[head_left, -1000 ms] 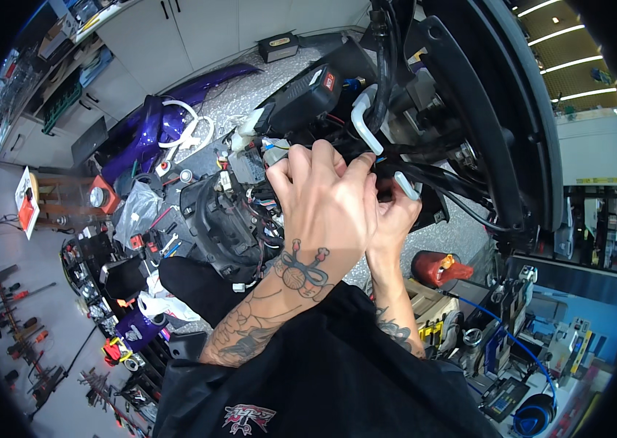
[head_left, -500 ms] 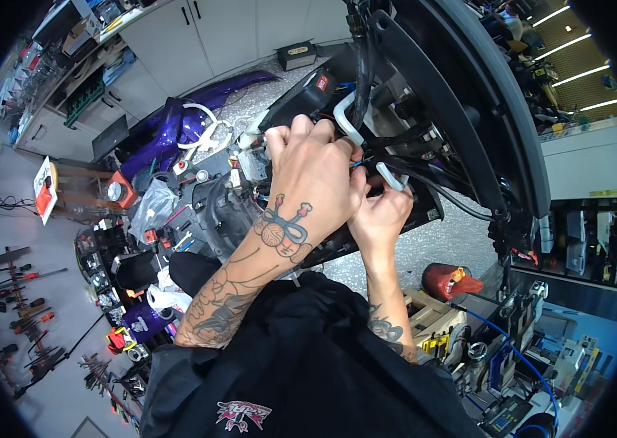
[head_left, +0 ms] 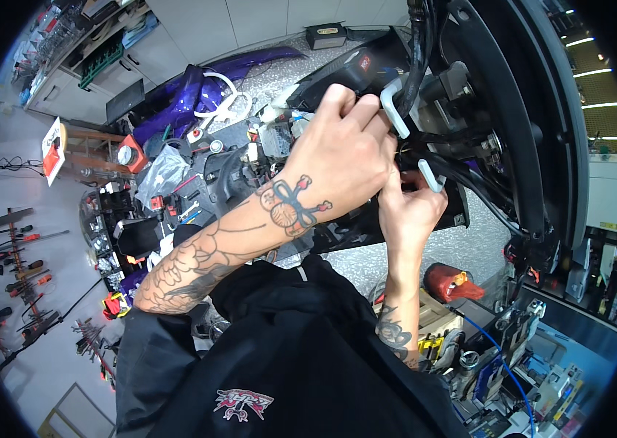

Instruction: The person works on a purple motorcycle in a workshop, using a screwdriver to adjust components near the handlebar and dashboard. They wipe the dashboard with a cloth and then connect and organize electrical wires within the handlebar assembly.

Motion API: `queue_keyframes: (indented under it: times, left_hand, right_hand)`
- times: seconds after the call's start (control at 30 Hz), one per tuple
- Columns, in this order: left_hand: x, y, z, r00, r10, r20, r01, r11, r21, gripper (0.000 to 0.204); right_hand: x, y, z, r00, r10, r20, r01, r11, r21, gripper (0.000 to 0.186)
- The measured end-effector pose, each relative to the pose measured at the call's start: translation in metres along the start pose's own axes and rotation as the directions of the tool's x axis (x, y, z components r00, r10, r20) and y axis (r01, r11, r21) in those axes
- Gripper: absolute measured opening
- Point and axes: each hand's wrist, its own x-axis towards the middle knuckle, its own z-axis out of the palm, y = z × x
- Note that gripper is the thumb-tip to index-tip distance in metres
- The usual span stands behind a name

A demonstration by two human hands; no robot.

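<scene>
Both hands work close together at the dark frame (head_left: pixel 520 124) of a partly stripped vehicle, among its black cables (head_left: pixel 416 55). My left hand (head_left: pixel 349 150) is closed, knuckles up, its fingertips tucked down beside a bent grey bar (head_left: pixel 394 109). Touching it from below right, my right hand (head_left: pixel 411 212) has its fingers curled in near a second grey bar end (head_left: pixel 431 175). What the fingertips pinch is hidden behind the hands. Left of my left hand sit loose wiring and connectors (head_left: pixel 254 150).
Purple body panels (head_left: pixel 192 102) lie on the floor beyond, next to a white hose (head_left: pixel 239 109). Tools and a clear plastic bag (head_left: pixel 164 175) are at left. A red container (head_left: pixel 454 281) stands right of my right forearm, near a blue cable (head_left: pixel 502 372).
The view has shifted, so the vehicle and both hands appear farther right. My left forearm now slants more, its elbow farther out to the left. Both hands stay together at the same spot.
</scene>
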Motion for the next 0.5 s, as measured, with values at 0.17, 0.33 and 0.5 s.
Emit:
queue_keyframes:
  times: [0.17,0.33,0.5]
  left_hand:
    - [0.007,0.000,-0.017,0.992,-0.103,0.076,0.100,0.994,0.037,0.020]
    - [0.001,-0.023,-0.029,0.989,0.133,0.068,-0.129,0.990,-0.062,0.018]
    - [-0.009,-0.031,-0.023,0.908,0.419,0.032,-0.419,0.908,-0.009,0.028]
  right_hand:
    - [0.003,-0.002,-0.001,0.999,0.029,0.031,-0.028,0.999,-0.015,0.028]
    - [0.003,0.001,-0.001,0.999,0.016,0.032,-0.015,1.000,-0.022,0.031]
    - [0.003,0.005,0.001,0.999,0.001,0.033,-0.001,1.000,-0.007,0.038]
